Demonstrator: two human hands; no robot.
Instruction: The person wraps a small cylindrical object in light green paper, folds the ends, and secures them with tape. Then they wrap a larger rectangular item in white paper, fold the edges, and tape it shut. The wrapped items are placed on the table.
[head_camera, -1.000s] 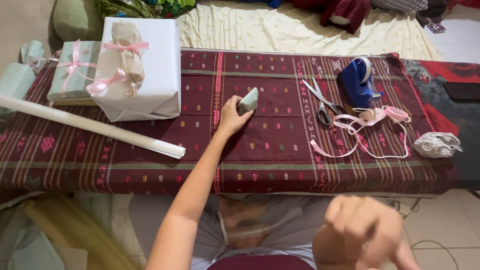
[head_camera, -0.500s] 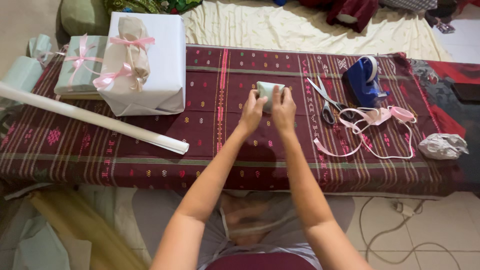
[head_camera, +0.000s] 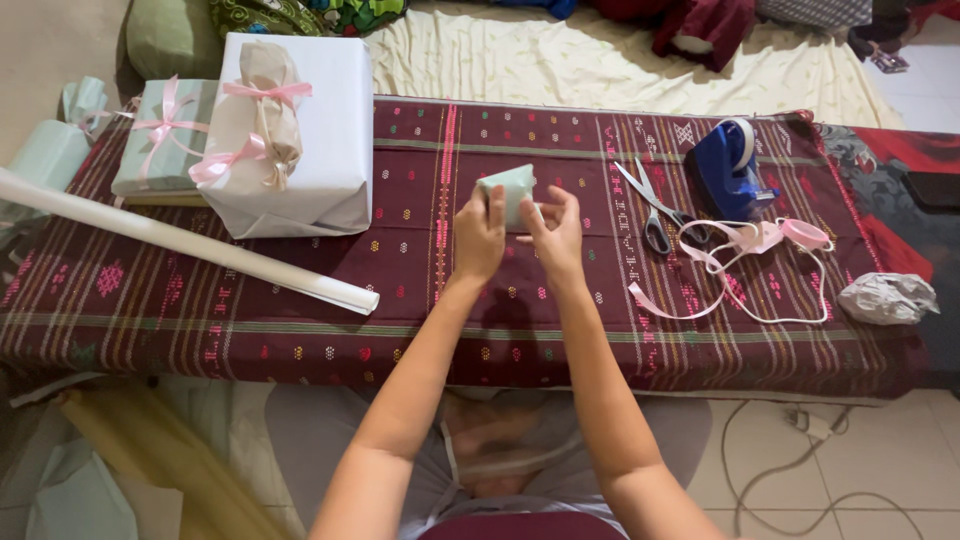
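Observation:
A small parcel wrapped in pale green paper (head_camera: 510, 187) is lifted a little above the dark red woven cloth (head_camera: 300, 310) on the low table. My left hand (head_camera: 478, 236) grips its left side. My right hand (head_camera: 556, 230) pinches its lower right edge with thumb and fingertips. Both forearms reach forward from the bottom of the view.
A large white-wrapped box (head_camera: 310, 140) with a tan pouch tied in pink ribbon, a green gift (head_camera: 165, 140) and a paper roll (head_camera: 190, 245) lie at the left. Scissors (head_camera: 648, 205), a blue tape dispenser (head_camera: 728, 170), pink ribbon (head_camera: 740, 250) and crumpled paper (head_camera: 886, 297) lie at the right.
My right hand came up from near my lap and joined the left on the green parcel. The parcel was turned and lifted slightly toward me.

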